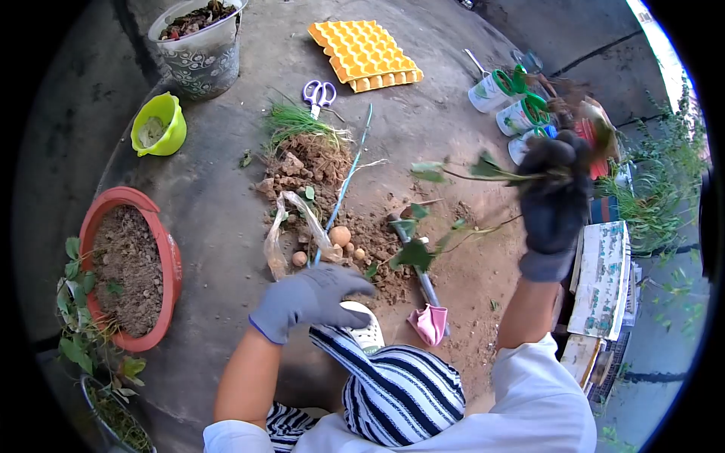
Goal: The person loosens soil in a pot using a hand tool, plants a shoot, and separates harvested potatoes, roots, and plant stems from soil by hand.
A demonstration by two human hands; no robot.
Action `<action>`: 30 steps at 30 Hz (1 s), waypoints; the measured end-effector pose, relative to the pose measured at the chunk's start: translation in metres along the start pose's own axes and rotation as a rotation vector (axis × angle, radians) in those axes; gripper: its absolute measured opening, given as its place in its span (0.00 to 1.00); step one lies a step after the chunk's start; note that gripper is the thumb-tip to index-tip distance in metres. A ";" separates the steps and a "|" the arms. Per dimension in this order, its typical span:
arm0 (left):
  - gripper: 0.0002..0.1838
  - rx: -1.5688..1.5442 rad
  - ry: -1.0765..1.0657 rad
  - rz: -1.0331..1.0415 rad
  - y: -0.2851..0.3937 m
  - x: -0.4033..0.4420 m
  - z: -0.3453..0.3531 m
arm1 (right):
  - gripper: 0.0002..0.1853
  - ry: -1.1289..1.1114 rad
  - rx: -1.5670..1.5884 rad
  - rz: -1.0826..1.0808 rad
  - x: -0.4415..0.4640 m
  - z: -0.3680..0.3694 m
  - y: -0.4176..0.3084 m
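Note:
My right hand (555, 204), in a dark grey glove, is raised at the right, closed around a leafy plant (414, 255). Its green-leaved stems trail left over the soil; its other end, toward the cups, is blurred. My left hand (310, 297), in a light grey glove, hovers above my shoe with fingers apart, holding nothing. Beyond it lie round brown balls (340, 235), a crumpled clear plastic strip (276, 240) and a thin blue-green stick (347, 177). A metal-shafted tool (427, 287) rests on loose soil, a pink cloth (429, 323) at its near end.
A grass clump with soil (306, 132), purple scissors (318, 97) and yellow egg trays (362, 51) lie ahead. Leftward stand a terracotta pot (172, 275), a lime-green pot (174, 124) and a patterned bucket (202, 68). White-green cups (491, 92) and stacked boards (599, 279) are rightward.

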State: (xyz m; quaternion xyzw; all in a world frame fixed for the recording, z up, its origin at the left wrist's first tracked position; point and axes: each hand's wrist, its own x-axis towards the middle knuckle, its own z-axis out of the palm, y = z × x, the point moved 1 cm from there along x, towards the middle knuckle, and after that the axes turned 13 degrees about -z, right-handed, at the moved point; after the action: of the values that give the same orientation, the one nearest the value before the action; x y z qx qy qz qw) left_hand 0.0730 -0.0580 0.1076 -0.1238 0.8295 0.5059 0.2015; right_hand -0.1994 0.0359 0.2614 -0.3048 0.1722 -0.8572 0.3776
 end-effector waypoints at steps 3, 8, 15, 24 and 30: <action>0.39 -0.551 -0.179 0.102 0.056 -0.010 -0.008 | 0.13 0.060 0.080 -0.001 -0.021 0.004 0.060; 0.57 -0.970 0.213 0.292 0.061 0.021 0.008 | 0.09 0.277 0.223 -0.074 -0.062 0.018 0.123; 0.26 -1.794 0.327 0.313 0.036 0.020 0.002 | 0.09 0.077 -0.155 0.133 -0.103 0.003 0.122; 0.29 -1.216 -0.106 -0.078 0.020 0.004 0.004 | 0.11 0.291 -0.514 -0.055 -0.069 -0.027 0.084; 0.21 -0.821 -0.092 -0.340 -0.011 -0.001 0.005 | 0.17 0.303 -0.812 -0.244 -0.038 -0.029 0.055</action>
State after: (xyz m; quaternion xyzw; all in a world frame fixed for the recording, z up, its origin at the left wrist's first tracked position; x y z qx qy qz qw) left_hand 0.0791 -0.0581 0.0973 -0.3052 0.5180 0.7580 0.2527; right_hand -0.1682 0.0302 0.1959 -0.3176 0.5109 -0.7932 0.0942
